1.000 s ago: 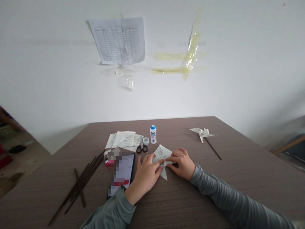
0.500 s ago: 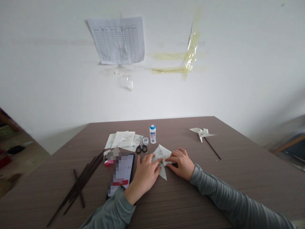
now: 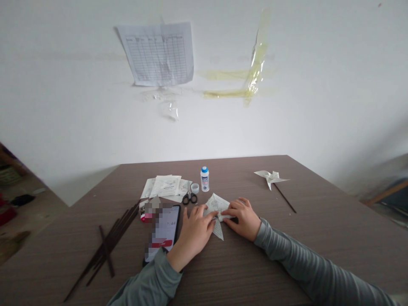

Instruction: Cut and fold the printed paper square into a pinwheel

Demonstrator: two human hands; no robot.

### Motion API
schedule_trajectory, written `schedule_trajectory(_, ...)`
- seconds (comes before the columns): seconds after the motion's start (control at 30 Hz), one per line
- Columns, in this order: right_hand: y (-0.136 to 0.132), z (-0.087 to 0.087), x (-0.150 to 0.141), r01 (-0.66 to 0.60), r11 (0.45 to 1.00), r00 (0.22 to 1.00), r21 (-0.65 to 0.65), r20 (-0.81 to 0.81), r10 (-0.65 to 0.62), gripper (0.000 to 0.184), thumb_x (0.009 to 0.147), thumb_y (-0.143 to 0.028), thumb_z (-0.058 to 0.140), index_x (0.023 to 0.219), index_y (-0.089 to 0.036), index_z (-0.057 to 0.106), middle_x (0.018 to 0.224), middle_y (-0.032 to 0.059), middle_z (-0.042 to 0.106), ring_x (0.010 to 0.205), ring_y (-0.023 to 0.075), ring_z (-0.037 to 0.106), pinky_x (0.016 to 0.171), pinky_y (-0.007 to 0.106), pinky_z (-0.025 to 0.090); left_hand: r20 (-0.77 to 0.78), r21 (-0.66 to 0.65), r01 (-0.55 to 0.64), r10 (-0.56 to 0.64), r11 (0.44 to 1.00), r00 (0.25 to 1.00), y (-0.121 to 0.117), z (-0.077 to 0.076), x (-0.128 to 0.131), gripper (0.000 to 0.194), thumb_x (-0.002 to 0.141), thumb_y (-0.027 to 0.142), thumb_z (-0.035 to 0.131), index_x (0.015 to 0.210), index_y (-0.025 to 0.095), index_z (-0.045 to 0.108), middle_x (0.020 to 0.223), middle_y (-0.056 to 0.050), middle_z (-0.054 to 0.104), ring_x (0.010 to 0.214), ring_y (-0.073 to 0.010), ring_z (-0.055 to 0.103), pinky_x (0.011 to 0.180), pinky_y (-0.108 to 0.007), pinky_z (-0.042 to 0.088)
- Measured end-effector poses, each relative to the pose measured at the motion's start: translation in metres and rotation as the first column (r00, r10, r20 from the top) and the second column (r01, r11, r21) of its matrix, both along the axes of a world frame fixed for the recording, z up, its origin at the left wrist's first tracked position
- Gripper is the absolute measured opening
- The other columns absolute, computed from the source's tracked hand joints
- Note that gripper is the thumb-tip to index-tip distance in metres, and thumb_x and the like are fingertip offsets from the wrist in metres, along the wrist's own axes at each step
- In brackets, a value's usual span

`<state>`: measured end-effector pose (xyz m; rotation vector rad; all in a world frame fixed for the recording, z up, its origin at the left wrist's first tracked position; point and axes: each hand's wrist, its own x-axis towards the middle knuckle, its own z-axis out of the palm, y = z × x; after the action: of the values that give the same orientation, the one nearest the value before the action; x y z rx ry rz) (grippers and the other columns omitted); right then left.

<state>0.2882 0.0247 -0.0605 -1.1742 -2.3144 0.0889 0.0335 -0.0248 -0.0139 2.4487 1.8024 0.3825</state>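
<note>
A folded sheet of printed white paper [image 3: 216,208] lies on the table, its points spreading like a star and one point aiming toward me. My left hand [image 3: 195,233] and my right hand [image 3: 241,219] press on it from both sides, their fingertips meeting near its centre. The paper's centre is hidden under those fingers. My left wrist rests beside a smartphone [image 3: 163,233], whose screen is pixelated.
On the brown wood-grain table [image 3: 242,250] are a paper pinwheel on a dark stick [image 3: 270,179], several dark sticks [image 3: 108,246], scissors [image 3: 190,197], a white glue bottle [image 3: 204,179], a small lid [image 3: 195,188] and printed papers [image 3: 164,187].
</note>
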Motion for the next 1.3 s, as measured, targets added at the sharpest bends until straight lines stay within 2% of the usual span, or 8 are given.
schedule_trajectory(0.1,-0.001,0.001,0.000,-0.005,1.000,1.000,-0.006,0.006,0.005,0.021,0.113,-0.033,0.090,0.128,-0.039,0.104,0.111,0.0065,0.095,0.112,0.0358,0.090,0.137,0.069,0.060,0.015,-0.015,-0.017,0.017,1.000,1.000,0.000,0.003,0.001,0.045,0.124,0.029,0.075,0.159,0.048,0.095,0.170,-0.007,0.085,0.162,-0.0470,0.076,0.151,-0.082,0.051)
schedule_trajectory(0.27,-0.001,0.002,0.000,-0.002,1.000,1.000,-0.004,0.012,0.002,0.023,0.113,-0.029,0.092,0.129,-0.041,0.104,0.113,0.0057,0.096,0.112,0.0351,0.091,0.138,0.069,0.060,0.032,-0.016,-0.006,0.007,1.000,0.999,0.001,0.004,0.000,0.048,0.125,0.027,0.070,0.165,0.043,0.091,0.166,-0.009,0.087,0.158,-0.0457,0.078,0.150,-0.084,0.050)
schedule_trajectory(0.43,0.000,0.000,0.000,-0.010,1.000,1.000,-0.013,0.016,0.010,0.022,0.114,-0.031,0.089,0.129,-0.037,0.104,0.113,0.0074,0.095,0.114,0.0362,0.091,0.137,0.072,0.059,0.047,0.021,0.000,-0.001,1.000,0.999,0.004,-0.002,-0.001,0.045,0.122,0.025,0.076,0.158,0.045,0.095,0.162,-0.008,0.089,0.155,-0.0473,0.080,0.148,-0.085,0.053)
schedule_trajectory(0.63,0.004,-0.005,0.002,-0.021,1.000,1.000,-0.009,0.004,0.021,0.021,0.114,-0.037,0.089,0.128,-0.038,0.105,0.109,0.0071,0.094,0.111,0.0373,0.091,0.136,0.071,0.060,0.018,0.054,-0.007,0.007,0.999,1.000,0.005,-0.009,-0.002,0.047,0.120,0.023,0.082,0.154,0.050,0.097,0.162,-0.005,0.090,0.156,-0.0453,0.081,0.147,-0.086,0.056)
schedule_trajectory(0.83,0.003,-0.005,0.002,-0.024,1.000,1.000,-0.019,0.001,0.024,0.022,0.116,-0.038,0.087,0.129,-0.038,0.104,0.111,0.0076,0.094,0.113,0.0384,0.091,0.137,0.071,0.059,-0.015,0.065,0.017,-0.016,0.998,1.000,0.006,-0.012,-0.005,0.049,0.123,0.021,0.075,0.159,0.047,0.095,0.165,-0.007,0.090,0.159,-0.0442,0.081,0.149,-0.086,0.054)
schedule_trajectory(0.97,0.002,-0.003,0.002,-0.021,0.999,1.000,-0.035,0.008,0.022,0.023,0.117,-0.039,0.086,0.130,-0.038,0.104,0.112,0.0098,0.095,0.113,0.0398,0.091,0.138,0.074,0.059,0.001,0.106,0.020,-0.020,0.994,1.000,0.009,-0.020,-0.007,0.047,0.121,0.024,0.078,0.156,0.049,0.096,0.161,-0.006,0.091,0.155,-0.0438,0.083,0.146,-0.083,0.058)
schedule_trajectory(1.13,0.001,0.000,0.001,-0.003,0.999,1.000,-0.051,0.015,0.004,0.023,0.116,-0.037,0.087,0.131,-0.038,0.104,0.114,0.0083,0.095,0.115,0.0376,0.091,0.139,0.072,0.057,0.012,0.148,0.033,-0.036,0.988,0.999,0.010,-0.029,-0.008,0.052,0.120,0.024,0.077,0.164,0.048,0.092,0.159,-0.007,0.092,0.151,-0.0435,0.084,0.146,-0.082,0.059)
schedule_trajectory(1.3,-0.001,0.004,0.000,0.010,0.997,1.000,-0.081,0.021,-0.009,0.025,0.115,-0.036,0.086,0.132,-0.038,0.104,0.118,0.0071,0.096,0.120,0.0369,0.091,0.142,0.071,0.055,0.003,0.154,0.050,-0.051,0.987,0.999,0.010,-0.031,-0.010,0.051,0.120,0.023,0.079,0.158,0.052,0.095,0.161,-0.006,0.092,0.153,-0.0460,0.083,0.145,-0.089,0.056)
